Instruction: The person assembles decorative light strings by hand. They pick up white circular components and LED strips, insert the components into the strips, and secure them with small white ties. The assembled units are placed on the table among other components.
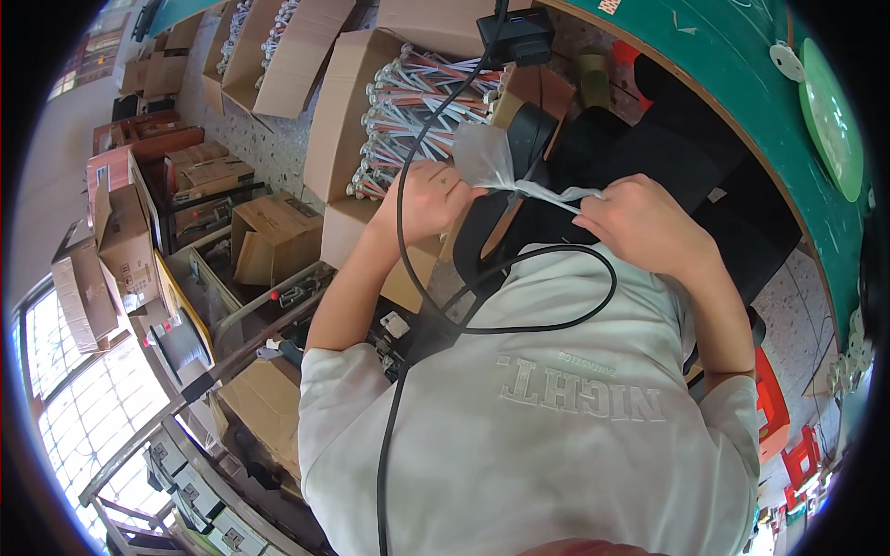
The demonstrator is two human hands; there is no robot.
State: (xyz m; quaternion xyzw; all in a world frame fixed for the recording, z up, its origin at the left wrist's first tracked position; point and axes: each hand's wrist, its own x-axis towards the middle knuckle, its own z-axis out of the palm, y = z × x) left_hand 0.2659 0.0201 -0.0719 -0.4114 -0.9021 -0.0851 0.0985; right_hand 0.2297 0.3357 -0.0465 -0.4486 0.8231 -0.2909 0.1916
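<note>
Daylight is pouring through the window [104,408] at left, bleaching its panes white, while soft shadows are settling in the folds of the pale shirt [556,463]. The plastic bag [483,156] is showing fairly sharp. Lens distortion is bending the far-right table [728,60], and black vignetting is swallowing the corners.

A big gridded window [107,398] glared at lower L of view, w/ a smaller barred window [93,65] at upper L nr a pale wall [51,213]. Floor [246,153] was grey & speckled, w/ cardboard boxes [125,246] stacked along the L side. A scuffed green table [723,65] spanned upper R, & red stools [800,461] showed at lower R.
</note>
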